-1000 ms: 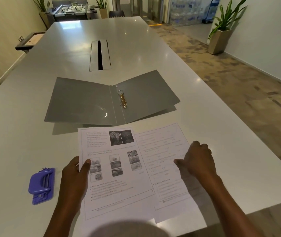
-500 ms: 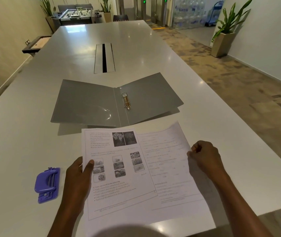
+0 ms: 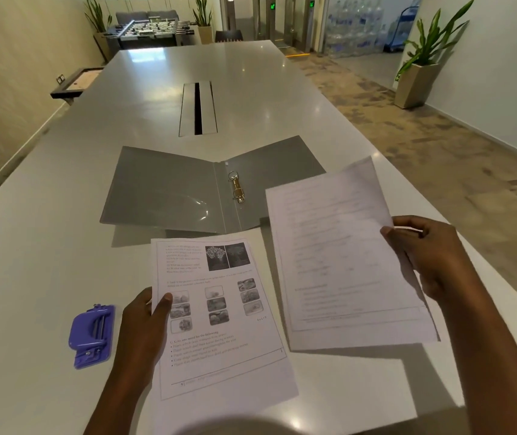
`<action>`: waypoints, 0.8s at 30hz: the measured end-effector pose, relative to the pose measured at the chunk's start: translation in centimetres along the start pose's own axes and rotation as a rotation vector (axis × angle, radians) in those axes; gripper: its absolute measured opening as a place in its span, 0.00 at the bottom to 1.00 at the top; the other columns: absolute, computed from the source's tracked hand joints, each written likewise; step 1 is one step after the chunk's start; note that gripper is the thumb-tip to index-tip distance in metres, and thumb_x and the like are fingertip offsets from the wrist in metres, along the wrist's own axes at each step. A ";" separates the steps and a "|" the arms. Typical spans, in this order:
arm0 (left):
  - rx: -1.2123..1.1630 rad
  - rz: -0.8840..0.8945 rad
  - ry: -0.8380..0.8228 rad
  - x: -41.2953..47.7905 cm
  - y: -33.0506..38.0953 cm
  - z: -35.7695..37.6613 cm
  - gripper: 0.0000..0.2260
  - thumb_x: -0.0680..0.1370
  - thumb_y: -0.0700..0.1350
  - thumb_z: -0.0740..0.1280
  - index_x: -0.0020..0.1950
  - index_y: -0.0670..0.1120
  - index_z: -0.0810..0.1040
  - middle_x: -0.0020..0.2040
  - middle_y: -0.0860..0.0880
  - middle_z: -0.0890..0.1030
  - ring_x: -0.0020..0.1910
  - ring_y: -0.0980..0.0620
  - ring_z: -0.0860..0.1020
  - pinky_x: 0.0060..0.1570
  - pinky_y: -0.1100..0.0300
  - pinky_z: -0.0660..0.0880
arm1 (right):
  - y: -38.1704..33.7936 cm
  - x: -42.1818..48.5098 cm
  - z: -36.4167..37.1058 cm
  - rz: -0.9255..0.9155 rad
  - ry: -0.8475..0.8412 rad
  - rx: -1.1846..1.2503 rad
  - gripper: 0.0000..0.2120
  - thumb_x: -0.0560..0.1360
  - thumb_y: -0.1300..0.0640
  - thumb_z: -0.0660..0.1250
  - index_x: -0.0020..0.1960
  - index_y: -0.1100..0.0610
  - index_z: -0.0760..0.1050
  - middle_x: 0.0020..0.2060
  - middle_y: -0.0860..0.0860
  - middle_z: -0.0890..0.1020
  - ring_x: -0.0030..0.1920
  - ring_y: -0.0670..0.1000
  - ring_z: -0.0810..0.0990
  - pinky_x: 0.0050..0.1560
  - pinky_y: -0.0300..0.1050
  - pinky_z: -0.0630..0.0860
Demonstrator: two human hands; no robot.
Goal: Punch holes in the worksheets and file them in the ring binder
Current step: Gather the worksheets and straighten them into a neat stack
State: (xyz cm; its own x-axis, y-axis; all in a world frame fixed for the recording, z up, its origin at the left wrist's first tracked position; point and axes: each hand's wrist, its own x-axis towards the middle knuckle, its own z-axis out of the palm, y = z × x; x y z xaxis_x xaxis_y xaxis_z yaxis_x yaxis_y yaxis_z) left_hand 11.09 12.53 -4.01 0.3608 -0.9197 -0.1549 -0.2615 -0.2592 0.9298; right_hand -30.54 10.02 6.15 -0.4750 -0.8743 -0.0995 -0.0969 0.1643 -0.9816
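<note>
Ring binder (image 3: 163,193) lies open and flat on the grey table (image 3: 46,246), inner covers up. I see its metal rings (image 3: 236,189) just right of the spine, bare metal showing.

Left hand (image 3: 142,324): forearm comes in from the near edge, thumb on top of the picture worksheet (image 3: 219,324) at its left margin, fingers beneath, pinching it. The sheet lies nearly flat, just in front of the binder.

Right hand (image 3: 430,255): fingers curled round the right edge of the text worksheet (image 3: 339,262), gripping it. That sheet is raised off the table, and its far corner overlaps the binder's right cover in my view.

Purple hole punch (image 3: 92,335) sits on the table just left of the left hand, not touched.
</note>
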 end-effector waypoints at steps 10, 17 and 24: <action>-0.082 -0.051 -0.014 -0.1 0.5 0.7 0.11 0.86 0.47 0.61 0.51 0.45 0.80 0.38 0.54 0.87 0.39 0.56 0.86 0.41 0.56 0.77 | 4.9 -2.0 11.0 0.325 -0.330 0.238 0.09 0.77 0.70 0.71 0.56 0.70 0.79 0.41 0.65 0.86 0.32 0.56 0.85 0.40 0.50 0.85; -0.177 -0.153 -0.031 -0.6 1.2 0.4 0.25 0.86 0.58 0.54 0.42 0.41 0.76 0.27 0.48 0.77 0.27 0.51 0.75 0.31 0.56 0.71 | 6.1 -5.3 16.1 0.242 -0.397 0.079 0.02 0.78 0.68 0.70 0.49 0.64 0.81 0.41 0.59 0.87 0.34 0.50 0.87 0.33 0.41 0.83; -0.349 -0.304 -0.096 0.2 0.6 -0.5 0.24 0.84 0.63 0.55 0.61 0.48 0.82 0.54 0.42 0.87 0.54 0.38 0.86 0.59 0.41 0.81 | 7.5 -5.9 17.8 -0.067 -0.315 -0.252 0.03 0.78 0.63 0.71 0.49 0.58 0.83 0.41 0.48 0.86 0.40 0.43 0.85 0.35 0.28 0.78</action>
State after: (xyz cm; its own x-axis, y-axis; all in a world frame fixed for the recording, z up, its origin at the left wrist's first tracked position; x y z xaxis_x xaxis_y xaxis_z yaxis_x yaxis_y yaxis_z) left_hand 11.44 12.34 -3.34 0.2852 -0.8450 -0.4524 0.1656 -0.4215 0.8916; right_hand -12.90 8.28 -3.55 -0.1734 -0.9776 -0.1195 -0.3482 0.1744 -0.9211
